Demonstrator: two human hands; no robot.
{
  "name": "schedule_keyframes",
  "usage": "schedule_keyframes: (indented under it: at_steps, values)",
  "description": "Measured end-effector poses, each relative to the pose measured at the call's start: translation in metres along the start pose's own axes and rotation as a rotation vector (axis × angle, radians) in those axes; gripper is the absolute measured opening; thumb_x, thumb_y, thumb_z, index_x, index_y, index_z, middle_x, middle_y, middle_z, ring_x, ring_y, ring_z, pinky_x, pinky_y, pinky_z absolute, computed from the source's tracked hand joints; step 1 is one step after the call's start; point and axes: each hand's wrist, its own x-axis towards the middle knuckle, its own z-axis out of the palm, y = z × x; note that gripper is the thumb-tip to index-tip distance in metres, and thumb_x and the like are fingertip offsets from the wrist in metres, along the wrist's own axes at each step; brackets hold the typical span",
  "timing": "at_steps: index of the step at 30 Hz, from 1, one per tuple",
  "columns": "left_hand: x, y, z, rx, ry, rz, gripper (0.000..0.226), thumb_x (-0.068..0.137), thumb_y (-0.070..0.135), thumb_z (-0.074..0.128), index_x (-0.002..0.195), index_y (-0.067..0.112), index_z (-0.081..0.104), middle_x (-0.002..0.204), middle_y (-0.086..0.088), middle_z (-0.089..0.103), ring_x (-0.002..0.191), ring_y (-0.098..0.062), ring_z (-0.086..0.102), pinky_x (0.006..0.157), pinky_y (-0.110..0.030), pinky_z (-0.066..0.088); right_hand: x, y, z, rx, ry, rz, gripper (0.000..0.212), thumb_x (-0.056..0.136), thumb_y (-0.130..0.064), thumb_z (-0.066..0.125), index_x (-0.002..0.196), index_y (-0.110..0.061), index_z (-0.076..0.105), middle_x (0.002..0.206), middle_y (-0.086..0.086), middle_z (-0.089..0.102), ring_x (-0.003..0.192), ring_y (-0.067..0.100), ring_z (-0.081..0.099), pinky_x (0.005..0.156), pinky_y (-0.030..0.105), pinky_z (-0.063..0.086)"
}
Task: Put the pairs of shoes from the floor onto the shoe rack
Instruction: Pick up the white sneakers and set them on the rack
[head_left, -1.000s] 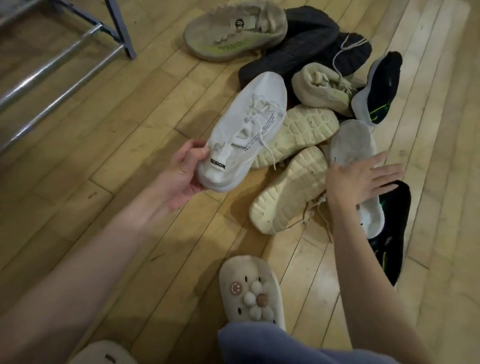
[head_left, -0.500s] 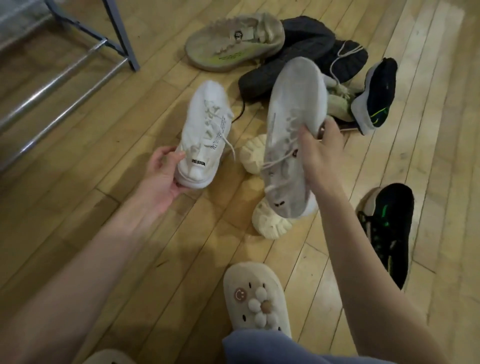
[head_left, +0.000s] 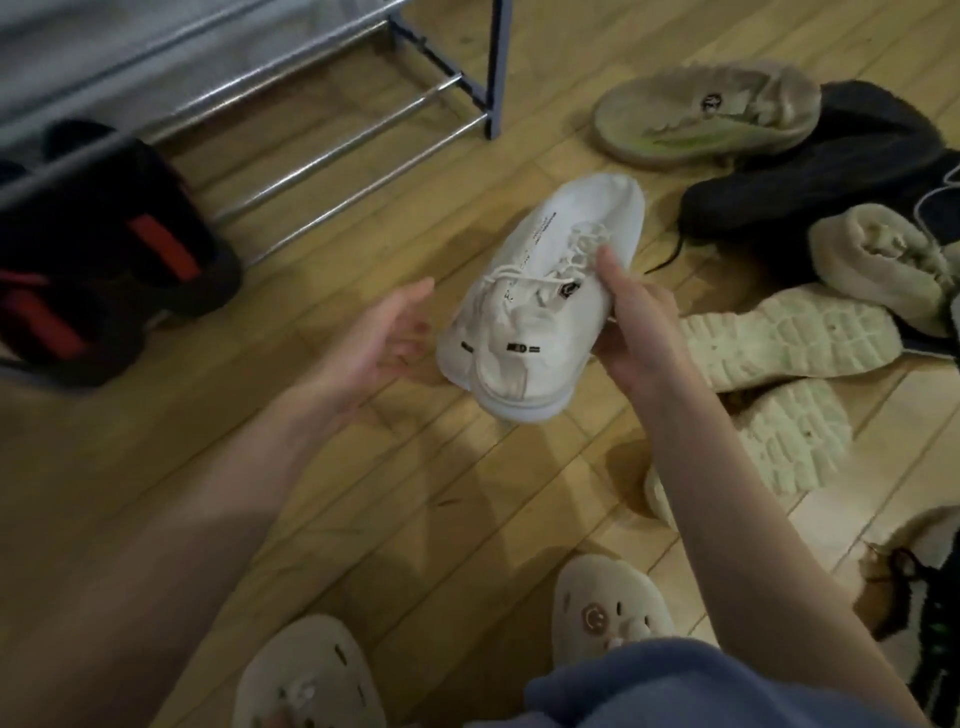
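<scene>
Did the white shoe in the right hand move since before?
Yes. The right hand brought its white shoe left, away from the shoe pile, against the other white shoe.

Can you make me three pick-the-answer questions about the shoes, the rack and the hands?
1. Where is the shoe rack?
A. top left of the view
B. bottom right
C. under the slippers

2. What colour are the sneakers held together?
A. red
B. white
C. green

3. What is the left hand doing?
A. clenched in a fist
B. fingers relaxed beside the pair
C. resting on the rack

Answers:
1 A, its metal bars run across the upper left.
2 B, both uppers and laces are white.
3 B, its fingers lie loose by the heels, while the right hand has the grip on the pair.
</scene>
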Motion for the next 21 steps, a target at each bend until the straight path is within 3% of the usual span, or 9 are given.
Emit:
schedule_keyframes:
  at_steps: [2, 5, 7, 11, 13, 16, 21]
  values:
    - [-0.01, 0.006, -0.006, 0.021, -0.16, -0.046, 0.055, 0.08, 0.065, 0.052, 0.105, 0.018, 0.065, 0.101, -0.005, 0.074, 0.084, -0.019, 0.07, 0.08, -0.037, 0.053, 0.002, 0.003, 0.018, -0.014, -0.018, -0.02, 0.023, 0.094, -0.028, 0.063, 0.096, -0.005, 0.066, 0.095, 0.007, 0.073, 0.091, 0.022, 0.071, 0.085, 0.041, 0.058]
    - [-0.018, 0.005, -0.011, 0.001, -0.269, -0.019, 0.048, 0.076, 0.05, 0.063, 0.11, 0.016, 0.066, 0.102, -0.01, 0.075, 0.092, -0.028, 0.072, 0.082, -0.042, 0.058, 0.006, 0.011, 0.041, -0.047, -0.05, -0.074, 0.026, 0.094, -0.029, 0.063, 0.1, -0.005, 0.065, 0.097, 0.006, 0.073, 0.088, 0.018, 0.071, 0.08, 0.035, 0.06]
    - [-0.017, 0.0, -0.017, -0.059, -0.202, 0.018, 0.043, 0.075, 0.029, 0.076, 0.112, 0.008, 0.065, 0.107, -0.015, 0.073, 0.096, -0.031, 0.071, 0.08, -0.042, 0.059, 0.008, 0.014, 0.053, -0.043, -0.071, -0.105, 0.03, 0.095, -0.03, 0.06, 0.104, -0.002, 0.066, 0.101, 0.01, 0.073, 0.091, 0.021, 0.071, 0.082, 0.034, 0.059]
    - [-0.008, -0.007, -0.038, -0.183, -0.016, 0.077, 0.031, 0.081, 0.015, 0.07, 0.109, 0.001, 0.064, 0.098, -0.013, 0.074, 0.082, -0.022, 0.073, 0.064, -0.031, 0.061, 0.009, 0.018, 0.063, -0.061, -0.085, -0.147, 0.03, 0.1, -0.027, 0.05, 0.121, -0.009, 0.058, 0.116, 0.012, 0.065, 0.102, 0.022, 0.066, 0.08, 0.027, 0.054]
    - [-0.003, -0.013, -0.044, -0.172, 0.056, 0.098, 0.029, 0.085, 0.015, 0.068, 0.11, 0.001, 0.065, 0.094, -0.01, 0.075, 0.081, -0.02, 0.074, 0.064, -0.03, 0.06, 0.005, 0.03, 0.063, -0.271, 0.123, -0.228, 0.042, 0.095, -0.023, 0.054, 0.136, -0.015, 0.046, 0.13, 0.006, 0.052, 0.113, 0.015, 0.055, 0.086, 0.025, 0.049]
    - [-0.001, -0.026, -0.047, -0.206, 0.149, 0.118, 0.033, 0.087, 0.014, 0.067, 0.116, 0.001, 0.063, 0.098, -0.011, 0.074, 0.083, -0.021, 0.073, 0.067, -0.03, 0.061, -0.001, 0.056, 0.064, -0.558, 0.417, -0.334, 0.072, 0.083, -0.023, 0.063, 0.145, -0.014, 0.03, 0.141, 0.015, 0.031, 0.131, 0.028, 0.03, 0.109, 0.041, 0.034]
    - [-0.003, -0.036, -0.053, -0.353, 0.26, 0.115, 0.035, 0.088, 0.014, 0.065, 0.12, -0.001, 0.06, 0.105, -0.012, 0.071, 0.086, -0.022, 0.072, 0.071, -0.032, 0.061, 0.003, 0.097, 0.078, -0.874, 0.194, -0.157, 0.101, 0.073, -0.046, 0.074, 0.149, -0.016, 0.014, 0.149, 0.029, 0.01, 0.14, 0.042, 0.01, 0.116, 0.05, 0.017]
